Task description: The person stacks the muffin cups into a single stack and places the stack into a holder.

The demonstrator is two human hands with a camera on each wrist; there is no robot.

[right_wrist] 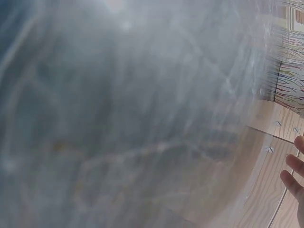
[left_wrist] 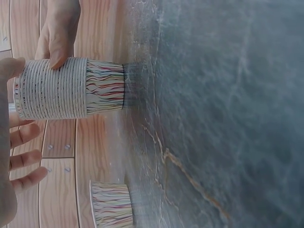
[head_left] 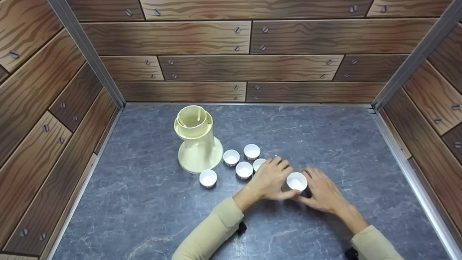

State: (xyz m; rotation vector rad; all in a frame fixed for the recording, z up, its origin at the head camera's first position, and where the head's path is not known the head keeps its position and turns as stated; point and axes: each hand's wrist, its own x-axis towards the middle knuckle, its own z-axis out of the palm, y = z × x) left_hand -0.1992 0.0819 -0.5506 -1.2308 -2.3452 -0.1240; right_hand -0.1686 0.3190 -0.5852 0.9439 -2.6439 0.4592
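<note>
Both grips close on one stack of paper cups (head_left: 296,181): left hand (head_left: 270,178) and right hand (head_left: 322,190) on opposite sides.

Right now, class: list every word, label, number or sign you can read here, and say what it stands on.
None can be read.
Stack of paper cups: coloured wavy stripes only, no lettering.
Loose cups: no text visible.
Cream holder: plain.
Wood-pattern walls: printed screws only.
</note>
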